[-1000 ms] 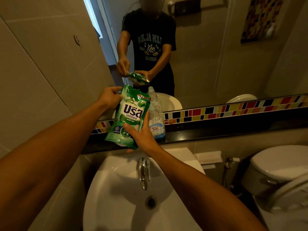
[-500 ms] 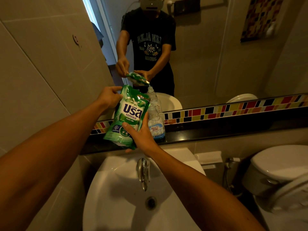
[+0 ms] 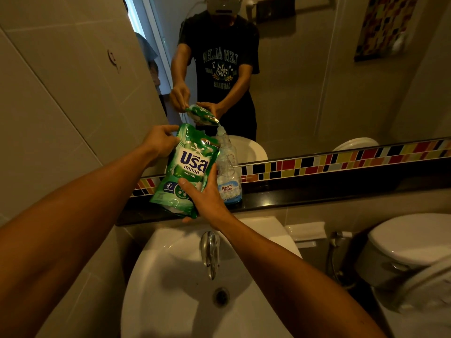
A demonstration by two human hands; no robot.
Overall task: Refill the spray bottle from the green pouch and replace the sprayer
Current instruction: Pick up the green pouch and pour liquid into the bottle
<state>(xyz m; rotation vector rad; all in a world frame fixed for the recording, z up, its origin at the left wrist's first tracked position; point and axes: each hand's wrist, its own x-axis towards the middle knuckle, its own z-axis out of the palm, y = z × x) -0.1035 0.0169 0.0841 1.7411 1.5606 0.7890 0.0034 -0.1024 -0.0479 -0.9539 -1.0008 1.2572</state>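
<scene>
Both hands hold the green pouch (image 3: pixel 189 170) tilted over the clear spray bottle (image 3: pixel 228 170), which stands on the dark ledge (image 3: pixel 317 191) under the mirror (image 3: pixel 305 81): the left hand (image 3: pixel 159 141) pinches its upper corner, and the right hand (image 3: pixel 207 196) grips it from below. The pouch's top right corner sits at the bottle's open neck, the sprayer being off. Below lie the white basin (image 3: pixel 170 289) and its chrome tap (image 3: pixel 210 252), with a toilet (image 3: pixel 410 247) at the right.
</scene>
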